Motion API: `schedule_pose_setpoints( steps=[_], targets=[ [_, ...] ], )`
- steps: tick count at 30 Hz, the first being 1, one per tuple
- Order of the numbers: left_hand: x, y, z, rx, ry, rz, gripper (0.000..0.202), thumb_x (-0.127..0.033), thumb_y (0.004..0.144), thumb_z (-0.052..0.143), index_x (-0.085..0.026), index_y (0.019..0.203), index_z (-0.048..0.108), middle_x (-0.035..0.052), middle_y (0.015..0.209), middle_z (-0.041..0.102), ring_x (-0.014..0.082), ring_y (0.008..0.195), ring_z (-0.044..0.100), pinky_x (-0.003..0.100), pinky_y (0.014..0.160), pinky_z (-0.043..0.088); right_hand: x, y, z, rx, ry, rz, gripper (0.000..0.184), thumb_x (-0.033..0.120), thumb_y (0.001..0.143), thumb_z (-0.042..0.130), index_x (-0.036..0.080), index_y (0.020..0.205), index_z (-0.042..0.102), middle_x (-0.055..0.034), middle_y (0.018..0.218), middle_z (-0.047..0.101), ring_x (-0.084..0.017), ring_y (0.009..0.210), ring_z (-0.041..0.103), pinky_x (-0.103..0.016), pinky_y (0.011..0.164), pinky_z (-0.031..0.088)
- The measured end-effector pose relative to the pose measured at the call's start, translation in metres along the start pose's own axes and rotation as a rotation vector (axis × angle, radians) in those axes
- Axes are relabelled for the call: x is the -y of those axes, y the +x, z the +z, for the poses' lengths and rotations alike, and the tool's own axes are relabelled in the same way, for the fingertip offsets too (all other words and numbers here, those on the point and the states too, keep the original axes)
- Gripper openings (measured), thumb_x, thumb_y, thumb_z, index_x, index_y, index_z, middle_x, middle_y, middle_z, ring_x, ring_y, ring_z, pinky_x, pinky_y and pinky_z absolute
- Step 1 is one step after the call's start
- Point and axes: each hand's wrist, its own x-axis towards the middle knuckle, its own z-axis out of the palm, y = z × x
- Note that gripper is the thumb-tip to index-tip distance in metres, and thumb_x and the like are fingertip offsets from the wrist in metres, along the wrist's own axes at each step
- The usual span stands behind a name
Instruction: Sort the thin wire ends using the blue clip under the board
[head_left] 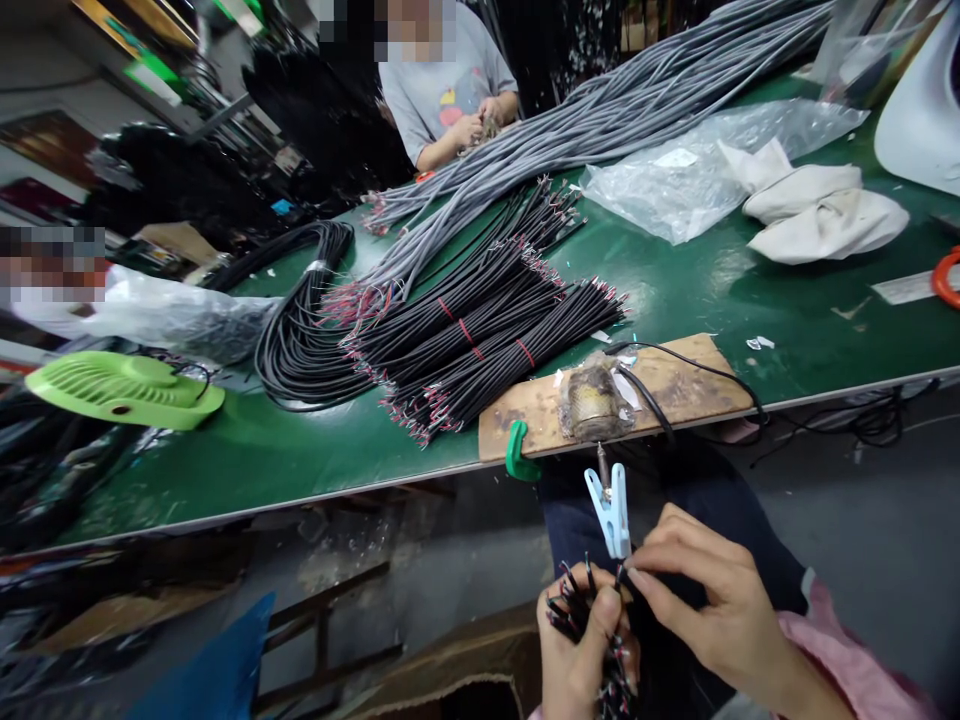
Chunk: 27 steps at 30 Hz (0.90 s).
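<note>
My left hand point(577, 660) is closed around a bunch of black cables point(570, 605) whose stripped ends show thin coloured wires. Thumb and forefinger of my right hand point(709, 590) pinch together at one cable end, just above the left thumb. Right beside those fingertips hangs a light blue clothespin point(616, 515), fixed to a metal tip that sticks out past the table edge. That tip comes from a worn, tape-wrapped cylinder point(592, 400) on a wooden board point(690, 385). A green clamp point(519, 452) grips the board's left end.
Bundles of black cables point(480, 330) with red ties lie on the green table point(247, 470), next to long grey cables point(600, 120). Plastic bags, white cloth gloves point(825, 210) and a lime-green fan point(124, 390) are there too. A co-worker point(457, 90) sits opposite. An open cardboard box point(457, 650) stands below.
</note>
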Motion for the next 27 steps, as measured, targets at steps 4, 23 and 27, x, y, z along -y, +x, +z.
schedule_pose_setpoints(
  steps=[4, 23, 27],
  targets=[
    [0.001, -0.001, -0.001, 0.002, 0.027, 0.028, 0.029, -0.039, 0.075, 0.08, -0.017, 0.076, 0.062, -0.0078, 0.044, 0.053, 0.0015, 0.027, 0.042, 0.011, 0.031, 0.037, 0.002, -0.005, 0.0, -0.051, -0.119, -0.054, 0.021, 0.004, 0.086, 0.06, 0.02, 0.096, 0.068, -0.0037, 0.078, 0.066, -0.018, 0.071, 0.059, -0.035, 0.073, 0.048],
    [0.002, 0.0, -0.008, -0.012, 0.225, 0.053, 0.031, -0.044, 0.078, 0.075, -0.016, 0.075, 0.062, -0.0063, 0.047, 0.052, 0.0045, 0.03, 0.04, 0.018, 0.035, 0.038, 0.005, 0.003, 0.005, 0.009, 0.15, 0.156, 0.016, 0.008, 0.085, 0.059, 0.017, 0.085, 0.073, -0.0041, 0.071, 0.071, -0.017, 0.065, 0.063, -0.028, 0.062, 0.051],
    [0.0, 0.002, -0.01, -0.049, 0.317, 0.083, 0.03, -0.045, 0.079, 0.073, -0.017, 0.074, 0.063, -0.0069, 0.041, 0.05, 0.0067, 0.03, 0.04, 0.02, 0.038, 0.039, 0.004, -0.004, 0.008, -0.037, 0.075, 0.122, 0.018, 0.006, 0.082, 0.061, 0.018, 0.09, 0.072, -0.0019, 0.069, 0.067, -0.015, 0.061, 0.059, -0.026, 0.058, 0.049]
  ],
)
